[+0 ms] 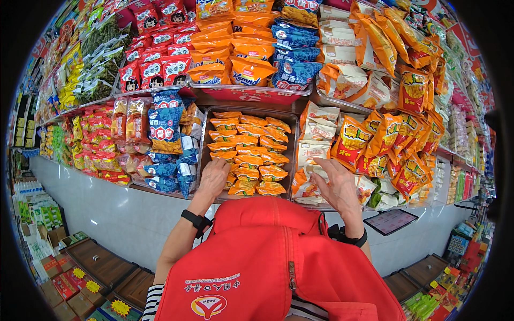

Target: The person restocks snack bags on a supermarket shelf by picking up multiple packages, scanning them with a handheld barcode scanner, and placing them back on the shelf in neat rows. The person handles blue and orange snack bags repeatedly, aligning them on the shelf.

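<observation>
My left hand (215, 177) rests at the left side of a clear plastic bin (204, 138), its fingertips against the small orange snack packets (246, 161) stacked there in rows. Whether those fingers grip a packet is hidden by the hand. On the right, my right hand (339, 188) is over white and orange snack bags (313, 150) in the neighbouring bin. Its thumb and fingers are spread, with nothing seen between them. Each wrist wears a black band. Just right of that hand are orange and red snack bags (350, 140) in a loose pile.
Blue snack bags (164, 129) stand left of the middle bin. An upper tier holds orange bags (251, 72) and red packets (152, 74). Below the display, a tablet-like panel (390, 222) juts out over the pale floor (132, 212). My red vest (257, 248) is close to the front edge.
</observation>
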`<state>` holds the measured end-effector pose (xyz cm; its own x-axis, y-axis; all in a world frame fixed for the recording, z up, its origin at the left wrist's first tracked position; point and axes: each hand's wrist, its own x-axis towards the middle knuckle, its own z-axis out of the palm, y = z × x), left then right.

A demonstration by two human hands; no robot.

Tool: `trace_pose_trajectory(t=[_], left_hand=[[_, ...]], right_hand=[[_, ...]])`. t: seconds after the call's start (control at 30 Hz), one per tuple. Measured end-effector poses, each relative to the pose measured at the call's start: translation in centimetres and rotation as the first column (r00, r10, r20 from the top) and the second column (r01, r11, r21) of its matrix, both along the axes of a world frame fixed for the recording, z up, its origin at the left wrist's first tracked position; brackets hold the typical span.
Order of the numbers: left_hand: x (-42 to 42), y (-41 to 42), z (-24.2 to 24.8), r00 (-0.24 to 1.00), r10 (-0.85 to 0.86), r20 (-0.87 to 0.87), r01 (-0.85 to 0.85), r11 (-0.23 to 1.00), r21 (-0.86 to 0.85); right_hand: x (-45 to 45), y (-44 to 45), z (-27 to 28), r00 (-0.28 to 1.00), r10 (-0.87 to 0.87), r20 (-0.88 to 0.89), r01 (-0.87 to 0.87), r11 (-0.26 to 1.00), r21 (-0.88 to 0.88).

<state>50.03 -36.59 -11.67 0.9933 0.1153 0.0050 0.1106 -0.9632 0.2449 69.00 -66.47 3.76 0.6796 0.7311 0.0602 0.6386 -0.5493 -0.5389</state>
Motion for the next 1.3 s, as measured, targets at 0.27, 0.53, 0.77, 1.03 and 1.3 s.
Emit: trace_pose_trajectory(t=[0.27,0.53,0.77,1.03,1.3], left_hand=[[-1.3,0.2,2.8,0.991,-0.087,0.100,0.107,0.969,-0.224],[-0.7,0.2,1.0,0.998,-0.042,-0.055,0.036,0.994,-0.102],[-0.4,0.5,0.1,0.997,-0.065,-0.036,0.063,0.995,-0.071],[-0.5,0.1,-0.6,0.986,-0.092,0.141,0.094,0.996,-0.008],[-0.1,0.1,-0.3,0.993,-0.096,0.065,0.097,0.995,-0.014]], right_hand=[[-0.2,-0.2,-0.1,0.999,-0.023,-0.036,0.022,0.999,-0.026],[-0.3,0.5,-0.6,0.999,0.017,-0.037,-0.017,1.000,-0.011],[-0.6,0.5,-0.8,0.999,0.041,-0.027,-0.041,0.999,0.014],[-0.7,0.4,-0.7,0.999,0.041,-0.023,-0.041,0.999,0.013],[-0.8,0.6,-0.6,0.998,0.042,-0.036,-0.042,0.999,-0.014]])
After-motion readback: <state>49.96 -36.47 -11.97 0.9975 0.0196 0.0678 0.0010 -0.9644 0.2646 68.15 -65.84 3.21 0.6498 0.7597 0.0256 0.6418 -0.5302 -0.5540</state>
